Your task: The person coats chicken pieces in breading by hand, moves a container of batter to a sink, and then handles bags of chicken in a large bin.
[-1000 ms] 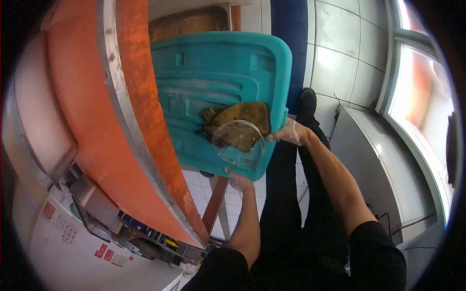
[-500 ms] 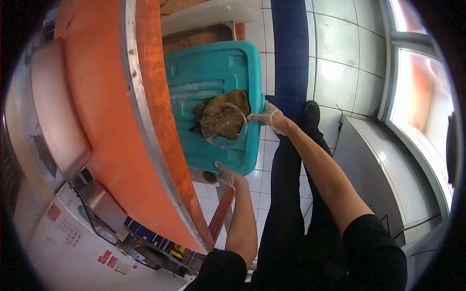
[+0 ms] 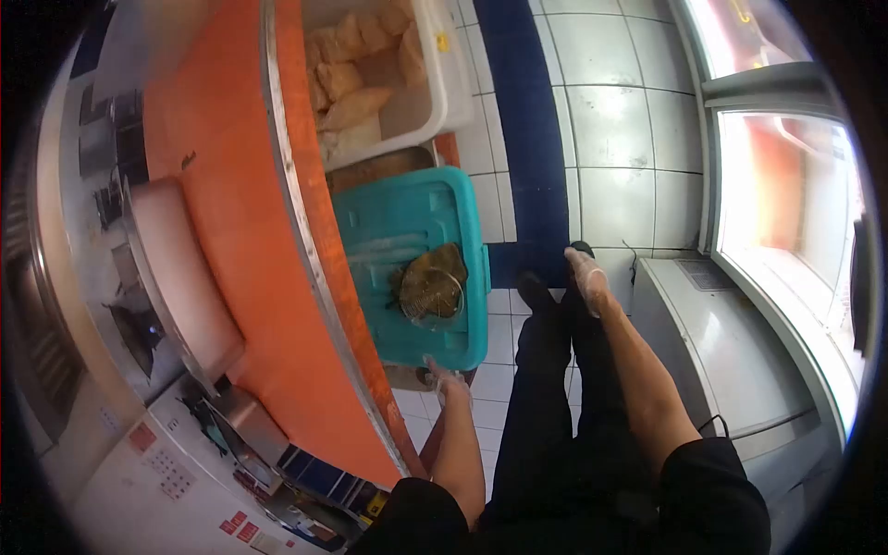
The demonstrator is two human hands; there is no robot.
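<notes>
Below the orange table edge lies a teal lid (image 3: 393,217), with a round wire strainer (image 3: 433,292) and a brown cloth (image 3: 451,261) on it. My left hand (image 3: 450,381), in a clear glove, is at the lid's near edge; its fingers are partly hidden, and whether they grip the lid is unclear. My right hand (image 3: 587,273), also gloved, is in the air to the right of the lid, over the floor. Its fingers are stretched out and it holds nothing.
A white tub (image 3: 447,69) with pale yellowish pieces stands beyond the lid. The orange table (image 3: 213,185) runs along the left, with a metal container (image 3: 180,268) on it. A grey cabinet (image 3: 689,342) stands at the right.
My right hand has let go of the lid's edge and moved right. The lid appears lower in the view, and the white tub with its contents now shows more fully.
</notes>
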